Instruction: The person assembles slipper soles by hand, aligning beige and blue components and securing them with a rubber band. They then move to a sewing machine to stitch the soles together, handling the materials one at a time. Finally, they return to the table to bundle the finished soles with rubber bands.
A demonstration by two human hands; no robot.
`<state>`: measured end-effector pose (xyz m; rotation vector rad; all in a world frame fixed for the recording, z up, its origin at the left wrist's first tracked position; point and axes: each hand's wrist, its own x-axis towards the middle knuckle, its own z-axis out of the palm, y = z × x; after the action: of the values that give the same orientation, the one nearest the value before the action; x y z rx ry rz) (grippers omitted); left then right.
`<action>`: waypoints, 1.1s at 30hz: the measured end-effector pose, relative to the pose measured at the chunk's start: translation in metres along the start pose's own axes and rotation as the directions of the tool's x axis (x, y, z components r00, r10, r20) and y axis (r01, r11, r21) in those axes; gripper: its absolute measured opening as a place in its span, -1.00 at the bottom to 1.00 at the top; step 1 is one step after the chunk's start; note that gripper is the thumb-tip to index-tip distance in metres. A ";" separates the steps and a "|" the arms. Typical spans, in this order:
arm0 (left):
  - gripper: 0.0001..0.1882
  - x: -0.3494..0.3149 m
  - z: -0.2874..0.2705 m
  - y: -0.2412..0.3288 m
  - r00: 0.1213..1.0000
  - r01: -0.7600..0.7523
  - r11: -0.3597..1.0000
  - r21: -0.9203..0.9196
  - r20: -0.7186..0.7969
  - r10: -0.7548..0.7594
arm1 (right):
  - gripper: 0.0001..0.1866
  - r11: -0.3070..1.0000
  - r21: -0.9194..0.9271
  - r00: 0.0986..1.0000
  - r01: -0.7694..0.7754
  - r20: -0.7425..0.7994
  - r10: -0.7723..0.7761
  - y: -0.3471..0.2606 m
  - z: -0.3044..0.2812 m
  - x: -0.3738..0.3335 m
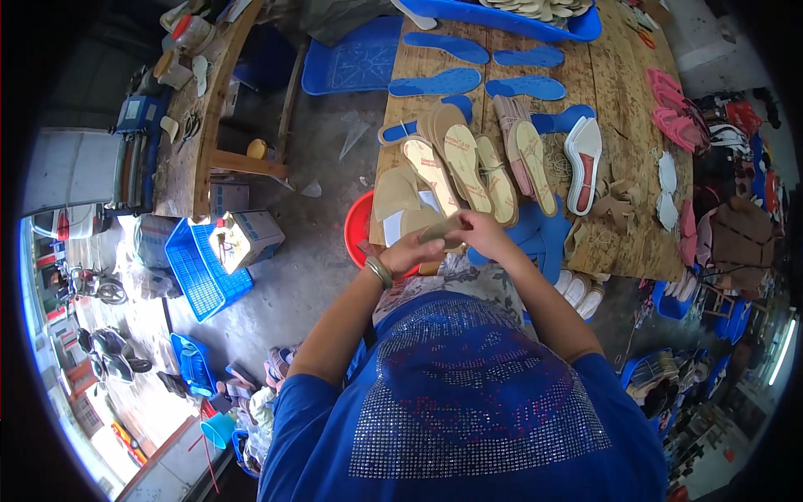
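1 thin tan piece (pixel 438 231) sits at the centre of the frame, between the left hand (pixel 415 252) and the right hand (pixel 488 236), above the near edge of the wooden table (pixel 623 79). the left thumb and fingers pinch it; the right fingers are bent close together at its right end, and i cannot tell whether they grip it or only touch it. just above the hands lie cream insoles (pixel 428 167), with tan sheets (pixel 395 189) to the left and a red basin (pixel 356 230) lower left of those. to handle the piece well, i would steady it with the left pinch, let the right fingertips work along the edge with light, even pressure, and avoid folding it. a hurried pull could crease something so thin. blue insoles (pixel 439 82) at upper centre lie well apart from both hands
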<state>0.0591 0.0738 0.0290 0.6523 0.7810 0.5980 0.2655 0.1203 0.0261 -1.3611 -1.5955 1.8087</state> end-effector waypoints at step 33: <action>-0.35 -0.069 0.086 0.101 0.894 -0.346 0.664 -0.663 -0.018 0.447 | -0.57 0.914 0.042 0.904 0.404 -0.171 -0.392 -0.125 0.017 -0.140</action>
<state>0.0630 0.0657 0.1788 0.1957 0.2318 1.1525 0.2782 0.0372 0.1951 -1.0224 -1.5648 1.4614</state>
